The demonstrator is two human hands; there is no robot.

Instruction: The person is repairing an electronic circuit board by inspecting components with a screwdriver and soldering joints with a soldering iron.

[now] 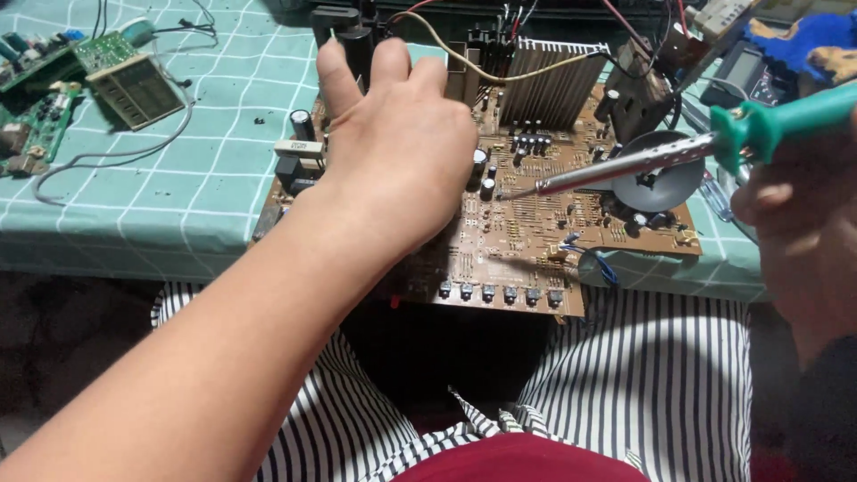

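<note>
A large brown circuit board (527,241) lies at the table's front edge, partly overhanging my lap. My left hand (393,134) rests on the board's left half, fingers reaching toward black components at the back; I cannot see anything held in it. My right hand (799,223) grips a soldering iron (678,152) with a green handle. Its metal tip points left and touches the board near small capacitors (486,174) just right of my left hand. A ribbed metal heat sink (553,85) stands at the board's back.
A teal checked cloth (178,170) covers the table. Green circuit boards (36,116) and a grey display module (134,89) with loose wires lie at the far left. A round dark speaker part (661,178) and a blue-and-yellow object (803,45) sit at the right. Striped trousers (661,384) show below.
</note>
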